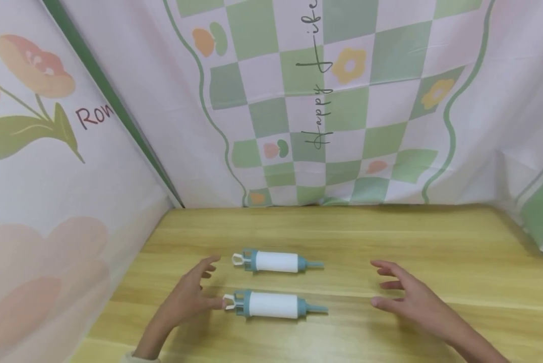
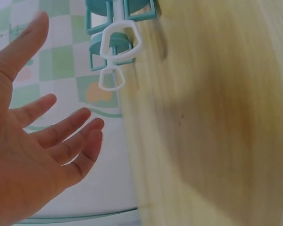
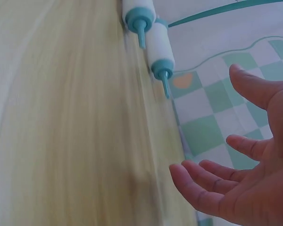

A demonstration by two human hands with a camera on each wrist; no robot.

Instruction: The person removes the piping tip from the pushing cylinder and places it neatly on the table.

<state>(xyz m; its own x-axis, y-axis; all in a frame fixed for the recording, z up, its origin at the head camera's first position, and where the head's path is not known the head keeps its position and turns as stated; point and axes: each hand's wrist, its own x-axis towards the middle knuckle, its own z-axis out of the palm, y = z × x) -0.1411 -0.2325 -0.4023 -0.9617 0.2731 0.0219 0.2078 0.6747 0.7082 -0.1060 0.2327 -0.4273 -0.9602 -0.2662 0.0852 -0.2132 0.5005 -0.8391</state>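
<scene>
Two syringe-like tubes with white barrels, teal end caps, thin teal nozzles and white pull handles lie side by side on the wooden table, nozzles pointing right. The farther tube [image 1: 277, 262] lies behind the nearer tube [image 1: 273, 305]. My left hand [image 1: 190, 295] is at their handle ends, fingers spread and holding nothing; its thumb appears beside the nearer tube's white handle [image 2: 121, 40], apart from it in the left wrist view. To the right of the nozzles, my right hand [image 1: 409, 297] hovers with relaxed fingers and holds nothing. The nearer nozzle [image 3: 141, 35] shows in the right wrist view.
The wooden table [image 1: 357, 338] runs back to a hanging cloth [image 1: 403, 136] with green checks and flowers. On the left stands another flower-printed cloth [image 1: 26, 191]. More cloth hangs along the right edge.
</scene>
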